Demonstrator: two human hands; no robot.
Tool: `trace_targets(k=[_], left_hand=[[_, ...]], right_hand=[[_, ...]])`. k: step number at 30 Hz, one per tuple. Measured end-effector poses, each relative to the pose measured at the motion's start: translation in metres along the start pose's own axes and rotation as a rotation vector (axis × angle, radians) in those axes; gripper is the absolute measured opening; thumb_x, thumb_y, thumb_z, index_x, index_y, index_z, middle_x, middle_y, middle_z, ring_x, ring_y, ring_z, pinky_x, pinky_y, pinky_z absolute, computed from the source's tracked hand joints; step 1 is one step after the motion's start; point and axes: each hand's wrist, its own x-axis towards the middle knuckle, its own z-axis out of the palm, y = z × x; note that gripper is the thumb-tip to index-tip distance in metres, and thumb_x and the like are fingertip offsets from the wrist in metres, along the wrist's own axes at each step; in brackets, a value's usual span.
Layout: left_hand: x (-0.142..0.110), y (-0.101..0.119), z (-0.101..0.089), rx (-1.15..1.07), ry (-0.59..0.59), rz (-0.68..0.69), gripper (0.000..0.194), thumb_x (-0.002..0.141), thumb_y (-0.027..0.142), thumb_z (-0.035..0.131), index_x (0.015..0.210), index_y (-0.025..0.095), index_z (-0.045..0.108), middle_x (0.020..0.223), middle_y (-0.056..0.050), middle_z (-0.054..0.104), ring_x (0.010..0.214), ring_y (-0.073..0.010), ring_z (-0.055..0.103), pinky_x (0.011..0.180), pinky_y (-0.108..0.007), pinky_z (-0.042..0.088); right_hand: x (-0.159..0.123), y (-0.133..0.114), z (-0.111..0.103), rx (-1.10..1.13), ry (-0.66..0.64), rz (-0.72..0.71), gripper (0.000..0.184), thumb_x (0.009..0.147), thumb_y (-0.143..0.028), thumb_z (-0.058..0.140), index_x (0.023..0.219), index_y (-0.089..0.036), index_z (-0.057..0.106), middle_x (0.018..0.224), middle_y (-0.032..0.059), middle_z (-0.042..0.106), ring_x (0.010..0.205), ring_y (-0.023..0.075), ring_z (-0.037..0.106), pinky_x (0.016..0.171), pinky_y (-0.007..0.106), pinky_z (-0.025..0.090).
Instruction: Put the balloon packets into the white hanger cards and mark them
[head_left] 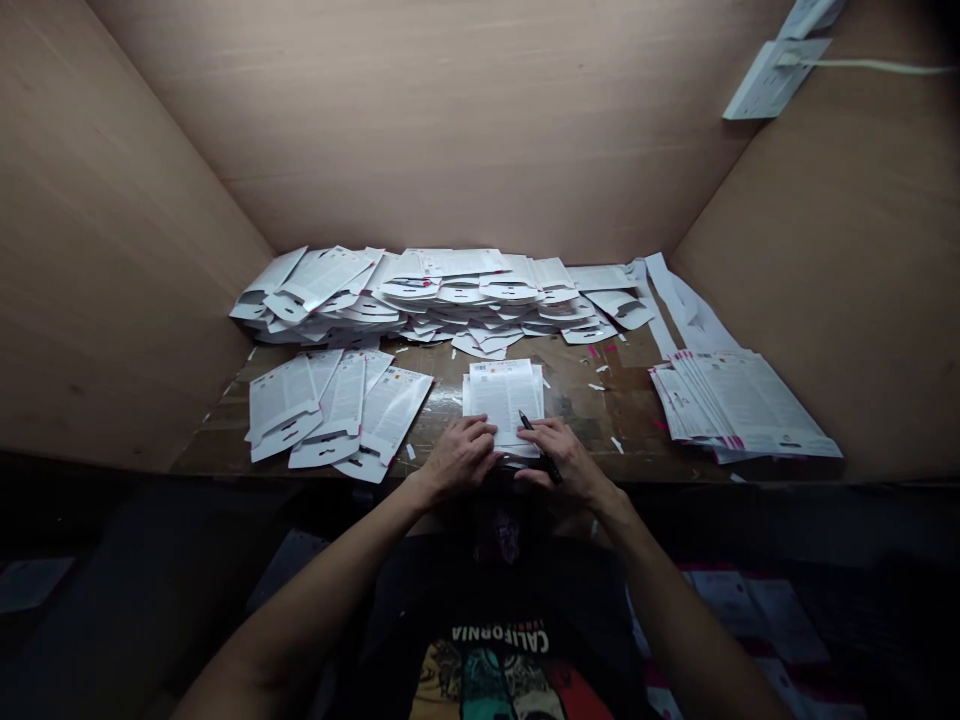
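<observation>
In front of me at the table's near edge lie white printed packets [504,392], stacked roughly square. My left hand [463,455] has its fingers bent over the near left corner of the top one, gripping it there. A slim black pen [553,468] is in my right hand [566,455], its pointed tip towards the far left. The fingers of that hand rest at the stack's near right side. The near edge of the stack is partly hidden by both hands.
A long heap of white packets [450,295] lines the back wall. Several more packets [337,410] fan out at the left, and a neater pile [757,405] sits at the right. Paper strips [686,305] and small scraps [616,445] lie about. Wooden panels enclose three sides.
</observation>
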Motion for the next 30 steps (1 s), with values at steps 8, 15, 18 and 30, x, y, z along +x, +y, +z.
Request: trace_targets(k=[8, 15, 18, 30], left_hand=[[0.014, 0.001, 0.011, -0.007, 0.050, -0.163, 0.022, 0.102, 0.025, 0.061, 0.122, 0.019, 0.066, 0.121, -0.010, 0.072, 0.117, -0.0264, 0.065, 0.105, -0.044, 0.054], [-0.097, -0.017, -0.060, 0.429, -0.005, -0.501, 0.085, 0.079, 0.049, 0.086, 0.151, 0.016, 0.054, 0.168, -0.025, 0.034, 0.162, -0.0488, 0.013, 0.127, -0.071, 0.022], [-0.143, -0.025, -0.081, 0.433, -0.148, -0.377, 0.065, 0.092, 0.018, 0.066, 0.155, 0.027, 0.052, 0.158, -0.015, 0.053, 0.161, -0.0394, 0.027, 0.129, -0.066, 0.024], [0.022, 0.049, -0.013, 0.155, 0.041, -0.196, 0.053, 0.097, 0.028, 0.061, 0.149, 0.016, 0.053, 0.158, -0.023, 0.050, 0.143, -0.0443, 0.046, 0.110, -0.061, 0.048]], right_hand=[[0.008, 0.002, 0.022, -0.205, 0.160, 0.241, 0.029, 0.102, -0.037, 0.061, 0.124, -0.020, 0.067, 0.114, 0.0144, 0.068, 0.107, 0.0348, 0.058, 0.094, 0.052, 0.055], [-0.002, 0.008, 0.033, -0.155, 0.321, 0.154, 0.037, 0.104, -0.038, 0.059, 0.136, -0.020, 0.061, 0.135, 0.0165, 0.067, 0.126, 0.0350, 0.059, 0.109, 0.056, 0.050], [-0.002, 0.004, 0.030, -0.110, 0.426, 0.211, 0.036, 0.103, -0.040, 0.060, 0.133, -0.021, 0.062, 0.130, 0.0151, 0.070, 0.121, 0.0343, 0.063, 0.105, 0.054, 0.052], [0.009, 0.004, 0.023, 0.145, 0.532, 0.449, 0.041, 0.104, -0.048, 0.051, 0.126, -0.019, 0.069, 0.118, 0.0144, 0.076, 0.105, 0.0309, 0.072, 0.095, 0.047, 0.058]])
